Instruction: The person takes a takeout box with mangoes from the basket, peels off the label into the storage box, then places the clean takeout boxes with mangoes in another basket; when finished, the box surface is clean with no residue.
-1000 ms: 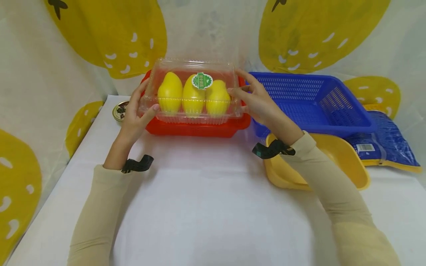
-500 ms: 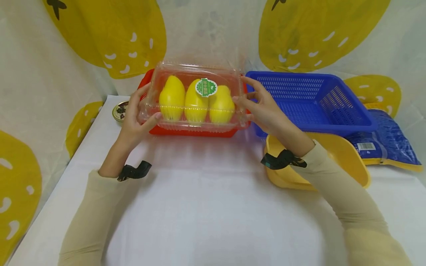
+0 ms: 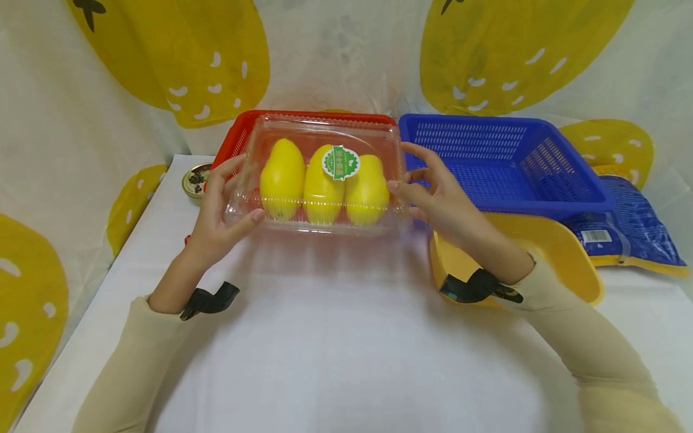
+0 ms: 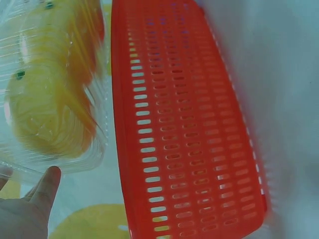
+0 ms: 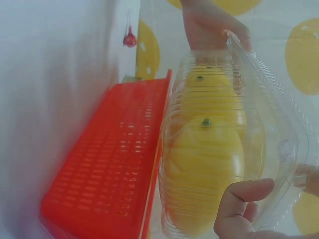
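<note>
A clear plastic clamshell box [image 3: 325, 133] with a green and white label on top is held up between both hands, in front of the red basket [image 3: 233, 141]. Inside it lie three yellow mangoes [image 3: 283, 180]. My left hand [image 3: 213, 227] grips the box's left end, thumb on the near edge. At the right end my right hand [image 3: 448, 203] holds it, thumb against the side. In the right wrist view, ribbed box walls and mangoes [image 5: 204, 169] show beside the red basket [image 5: 109, 159]. The left wrist view has the box [image 4: 55, 99] apart from the basket.
A blue basket [image 3: 563, 207] stands at the back right, with a yellow basin [image 3: 568, 258] before it. Farther right lies a blue packet [image 3: 633, 228]. A round tin [image 3: 195, 180] and a small red item [image 3: 187, 239] lie near my left hand.
The box of mangoes has come toward me and down in the view, off from above the red basket, with both hands holding it. More of the red basket's rim shows behind it.
</note>
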Demonstrator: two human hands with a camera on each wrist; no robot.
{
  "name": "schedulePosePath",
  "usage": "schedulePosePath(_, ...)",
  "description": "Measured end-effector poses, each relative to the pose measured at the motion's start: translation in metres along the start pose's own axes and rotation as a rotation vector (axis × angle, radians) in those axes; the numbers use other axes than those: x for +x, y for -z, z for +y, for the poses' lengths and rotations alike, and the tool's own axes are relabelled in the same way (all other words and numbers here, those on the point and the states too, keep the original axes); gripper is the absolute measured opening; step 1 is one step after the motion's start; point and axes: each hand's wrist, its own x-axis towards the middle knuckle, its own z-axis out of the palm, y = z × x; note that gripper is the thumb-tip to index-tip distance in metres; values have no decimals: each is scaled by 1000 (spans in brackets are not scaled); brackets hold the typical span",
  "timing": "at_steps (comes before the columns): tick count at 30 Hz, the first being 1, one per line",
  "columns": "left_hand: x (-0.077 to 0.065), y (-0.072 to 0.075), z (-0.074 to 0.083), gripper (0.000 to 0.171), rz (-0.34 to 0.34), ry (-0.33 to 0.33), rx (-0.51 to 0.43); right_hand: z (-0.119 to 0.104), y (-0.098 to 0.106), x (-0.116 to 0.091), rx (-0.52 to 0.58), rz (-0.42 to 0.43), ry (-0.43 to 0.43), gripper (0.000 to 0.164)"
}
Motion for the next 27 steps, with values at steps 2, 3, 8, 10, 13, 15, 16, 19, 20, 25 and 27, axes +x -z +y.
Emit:
schedulePosePath(2, -3, 0, 1, 77, -12, -8, -13, 1, 0, -5, 10, -2, -2, 66)
schedulePosePath(3, -4, -1, 1, 78, -17, -15, -18, 1, 0, -7, 14, -3, 1, 66)
schedulePosePath(8, -10, -3, 5, 80, -26, -48, -21, 3, 1, -21, 23, -12, 1, 69)
schedulePosePath(10, -12, -4, 6, 80, -18, -67, -27, 4, 1, -25, 23, -12, -1, 70)
schedulePosePath(13, -16, -7, 6, 80, -10, -97, -51, 8, 0, -31, 25, -6, 3, 71)
schedulePosePath(15, -19, -9, 5, 80, -11, -118, -66, 11, -1, -34, 27, 0, 8, 72)
schedulePosePath(16, -20, -9, 4, 81, -13, -129, -72, 13, -1, -36, 32, 1, 12, 72)
schedulePosePath(19, -23, -12, 3, 82, -16, -152, -76, 18, -1, -41, 33, 9, 16, 73)
schedulePosePath(20, -24, -13, 2, 83, -20, -156, -73, 20, -2, -42, 31, 11, 16, 73)
schedulePosePath(25, -32, -15, 0, 88, -59, -144, -84, 28, -2, -51, 24, 14, 38, 73)
schedulePosePath(27, -36, -15, -1, 88, -73, -133, -94, 31, -2, -55, 35, 12, 54, 73)
